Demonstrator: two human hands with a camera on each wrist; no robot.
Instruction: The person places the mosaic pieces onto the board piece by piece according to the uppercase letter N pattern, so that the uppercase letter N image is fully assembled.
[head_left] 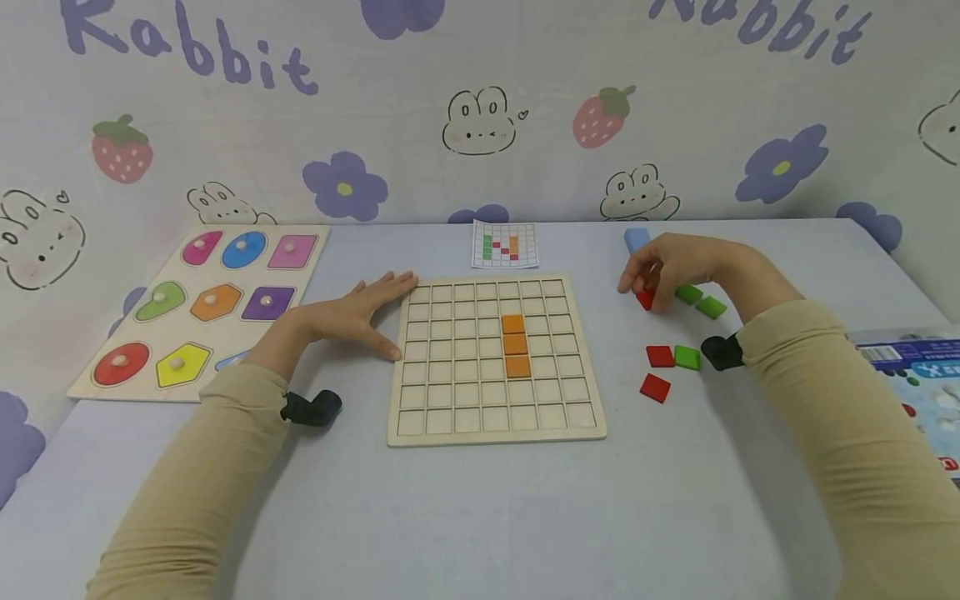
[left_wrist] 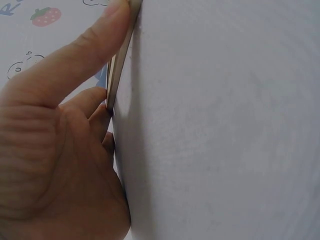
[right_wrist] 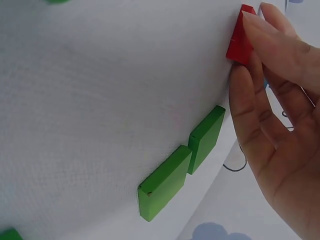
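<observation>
A square wooden grid board (head_left: 467,397) lies on the table, with three orange tiles (head_left: 514,344) stacked in one column of its cells. My left hand (head_left: 341,318) rests at its left edge, fingers spread and thumb touching the rim, as the left wrist view also shows. To the right of the board, my right hand (head_left: 688,260) pinches a red tile (right_wrist: 240,41) between thumb and fingers, at table level. Beside that hand lie two green tiles (right_wrist: 166,184). Nearer to me are two more red tiles (head_left: 655,387) and another green tile (head_left: 687,357).
Behind the board lies a small card (head_left: 505,245) printed with a coloured grid pattern. A blue piece (head_left: 636,239) sits beyond my right hand. On the left is a knobbed shape puzzle (head_left: 150,329); a printed package (head_left: 918,383) lies at the right edge.
</observation>
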